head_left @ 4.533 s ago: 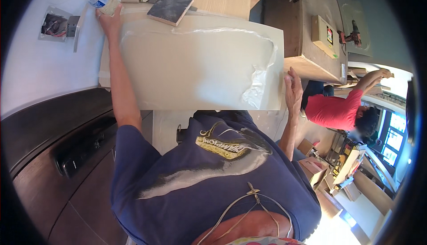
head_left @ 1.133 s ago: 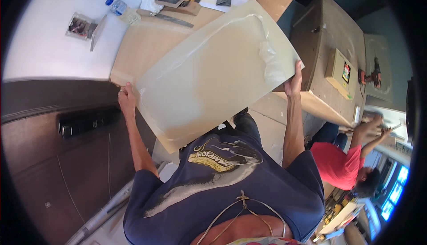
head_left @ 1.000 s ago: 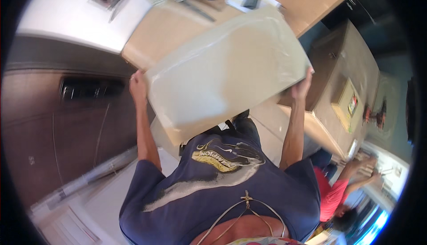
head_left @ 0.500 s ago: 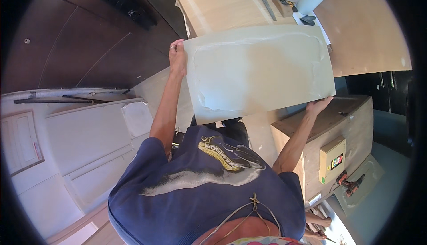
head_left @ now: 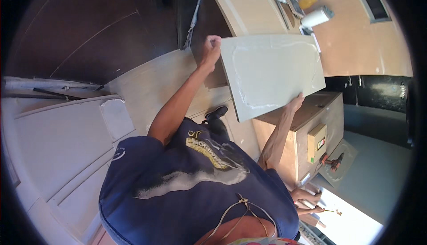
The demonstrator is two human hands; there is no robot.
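Observation:
A flat, pale grey-green rectangular panel [head_left: 275, 69] is held up in front of me, tilted, with an uneven whitish line running just inside its edges. My left hand [head_left: 211, 51] grips the panel's far left corner, fingers curled over the edge. Along the near edge, toward the right, my right hand [head_left: 294, 104] is closed on the panel. Its fingers are partly hidden by the board. Just beyond the panel stands a light wooden worktop [head_left: 244, 9].
To the right sits a wooden cabinet [head_left: 289, 133] with a yellowish box [head_left: 316, 142] on it, near a red-and-black power drill [head_left: 334, 161]. A white cylindrical container [head_left: 316, 17] and a yellow bottle [head_left: 309, 1] are beyond the panel. Another person's hands [head_left: 311, 197] show at lower right.
The panel has turned and swung right relative to my body, both hands still on it. My left arm reaches farther forward and right. The view has shifted, and a shoe now shows below the panel.

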